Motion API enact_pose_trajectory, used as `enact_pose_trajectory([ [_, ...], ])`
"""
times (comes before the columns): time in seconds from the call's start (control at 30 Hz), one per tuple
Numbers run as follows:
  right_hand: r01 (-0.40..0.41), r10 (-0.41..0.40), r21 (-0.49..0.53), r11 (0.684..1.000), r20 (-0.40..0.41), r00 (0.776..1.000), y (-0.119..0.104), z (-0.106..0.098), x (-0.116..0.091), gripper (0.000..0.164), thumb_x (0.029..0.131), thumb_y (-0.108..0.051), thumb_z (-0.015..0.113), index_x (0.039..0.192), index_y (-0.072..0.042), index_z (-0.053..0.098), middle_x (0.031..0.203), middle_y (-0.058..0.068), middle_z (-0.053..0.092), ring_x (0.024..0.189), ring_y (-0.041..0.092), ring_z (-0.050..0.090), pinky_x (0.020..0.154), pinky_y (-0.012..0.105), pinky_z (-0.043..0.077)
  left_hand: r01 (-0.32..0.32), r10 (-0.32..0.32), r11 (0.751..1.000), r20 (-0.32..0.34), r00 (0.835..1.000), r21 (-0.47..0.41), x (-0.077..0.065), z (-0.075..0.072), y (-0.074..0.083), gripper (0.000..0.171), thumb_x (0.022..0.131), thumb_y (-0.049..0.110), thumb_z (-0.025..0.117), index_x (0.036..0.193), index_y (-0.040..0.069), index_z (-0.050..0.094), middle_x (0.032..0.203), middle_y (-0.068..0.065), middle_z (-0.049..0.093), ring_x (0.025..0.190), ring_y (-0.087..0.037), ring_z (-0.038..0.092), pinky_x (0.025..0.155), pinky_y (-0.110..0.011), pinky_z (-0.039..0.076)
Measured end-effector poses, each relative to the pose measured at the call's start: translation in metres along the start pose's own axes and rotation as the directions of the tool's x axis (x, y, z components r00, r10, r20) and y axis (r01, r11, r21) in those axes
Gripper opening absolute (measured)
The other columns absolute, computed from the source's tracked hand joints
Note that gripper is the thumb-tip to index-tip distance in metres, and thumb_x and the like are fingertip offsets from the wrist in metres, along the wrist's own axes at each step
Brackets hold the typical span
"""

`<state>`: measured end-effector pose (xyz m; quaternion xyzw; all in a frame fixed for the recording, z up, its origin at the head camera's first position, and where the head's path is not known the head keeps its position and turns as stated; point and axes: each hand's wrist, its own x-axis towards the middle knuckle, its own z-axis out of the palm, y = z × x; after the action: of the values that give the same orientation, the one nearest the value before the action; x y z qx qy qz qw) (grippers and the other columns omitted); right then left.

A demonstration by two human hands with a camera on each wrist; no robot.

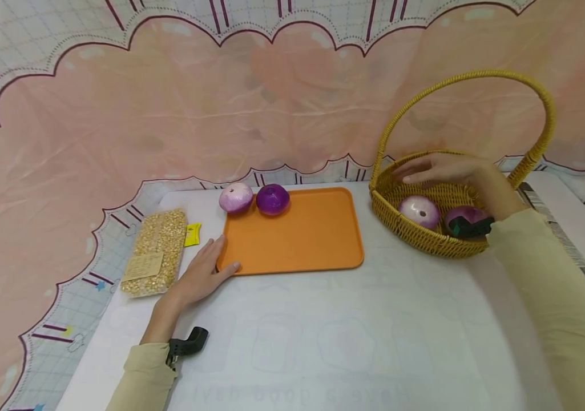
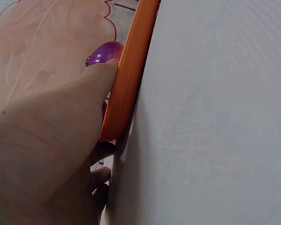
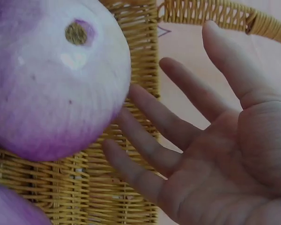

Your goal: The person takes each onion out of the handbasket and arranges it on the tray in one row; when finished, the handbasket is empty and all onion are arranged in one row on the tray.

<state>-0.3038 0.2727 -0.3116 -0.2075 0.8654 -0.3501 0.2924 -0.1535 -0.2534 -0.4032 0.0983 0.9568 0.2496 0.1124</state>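
My left hand (image 1: pixel 201 274) rests at the near left corner of an orange tray (image 1: pixel 297 240), its thumb lying over the rim and its straight fingers along the left side. Two onions sit at the tray's far left: a pale one (image 1: pixel 236 198) over the edge and a dark purple one (image 1: pixel 273 199). Above a wicker basket (image 1: pixel 410 234) my right hand (image 1: pixel 443 169) hovers with spread fingers and an empty palm. Inside the basket lie a white-and-purple onion (image 3: pixel 51 79), close to those fingertips, and a darker purple onion (image 1: pixel 464 215), partly hidden by the wrist camera.
A clear bag of corn kernels (image 1: pixel 156 251) lies left of the tray, with a small yellow packet (image 1: pixel 192 234) beside it. The basket's tall arched handle (image 1: pixel 477 74) rises over the right hand. Printed paper (image 1: pixel 569 251) lies under the right forearm on the white table (image 1: pixel 323 342).
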Motion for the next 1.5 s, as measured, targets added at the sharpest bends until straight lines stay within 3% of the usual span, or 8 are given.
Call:
enact_pose_trajectory([
  [0.13,-0.011,0.008,0.020,1.000,0.101,0.995,0.003,-0.005,-0.004,0.055,0.101,-0.030,0.051,0.148,-0.005,0.038,0.153,0.018,0.040,0.142,0.034,0.037,0.112,0.049,0.039,0.001,-0.001,1.000,0.004,1.000,0.005,0.000,-0.001,0.000,0.089,0.096,0.055,0.049,0.155,0.002,0.010,0.163,-0.019,0.012,0.151,-0.040,0.005,0.121,-0.059,0.009],
  [0.33,-0.050,0.036,0.051,0.997,0.241,0.970,0.001,-0.006,-0.009,0.060,0.100,-0.026,0.053,0.151,-0.004,0.031,0.156,0.021,0.031,0.138,0.034,0.042,0.108,0.044,0.046,0.002,-0.002,1.000,0.015,1.000,0.015,0.000,-0.002,0.001,0.089,0.096,0.056,0.048,0.155,0.001,0.010,0.163,-0.020,0.012,0.150,-0.042,0.005,0.121,-0.060,0.008],
  [0.7,-0.084,0.048,0.099,0.991,0.322,0.946,0.006,0.001,-0.006,0.063,0.099,-0.022,0.055,0.152,-0.004,0.027,0.158,0.019,0.028,0.119,0.013,0.054,0.098,0.031,0.051,-0.002,0.002,1.000,0.011,1.000,0.011,0.000,0.001,0.000,0.089,0.096,0.056,0.048,0.155,0.002,0.010,0.163,-0.019,0.012,0.151,-0.041,0.005,0.122,-0.058,0.008],
  [0.9,-0.086,0.041,0.103,0.991,0.376,0.926,0.009,0.002,-0.006,0.058,0.097,-0.019,0.055,0.150,-0.006,0.035,0.147,0.013,0.046,0.113,0.018,0.056,0.094,0.033,0.054,-0.007,0.007,1.000,0.006,1.000,0.020,0.000,0.000,0.000,0.089,0.096,0.055,0.048,0.155,0.001,0.011,0.162,-0.021,0.013,0.150,-0.042,0.006,0.121,-0.059,0.009],
  [1.13,-0.082,0.038,0.081,0.993,0.439,0.898,0.012,0.001,-0.002,0.057,0.096,-0.016,0.057,0.149,-0.009,0.037,0.145,0.013,0.044,0.116,0.019,0.050,0.096,0.031,0.050,0.000,0.000,1.000,0.010,1.000,0.017,-0.002,0.000,0.000,0.088,0.096,0.055,0.048,0.155,0.001,0.010,0.163,-0.020,0.012,0.151,-0.042,0.005,0.121,-0.059,0.008],
  [1.5,-0.071,0.048,0.036,0.997,0.447,0.893,0.016,0.003,0.002,0.059,0.094,-0.020,0.062,0.148,-0.009,0.040,0.136,0.008,0.050,0.115,0.015,0.051,0.097,0.028,0.049,0.002,-0.002,1.000,0.002,1.000,0.007,-0.002,0.002,0.000,0.088,0.096,0.055,0.048,0.155,0.001,0.010,0.163,-0.020,0.013,0.151,-0.042,0.005,0.121,-0.060,0.008],
])
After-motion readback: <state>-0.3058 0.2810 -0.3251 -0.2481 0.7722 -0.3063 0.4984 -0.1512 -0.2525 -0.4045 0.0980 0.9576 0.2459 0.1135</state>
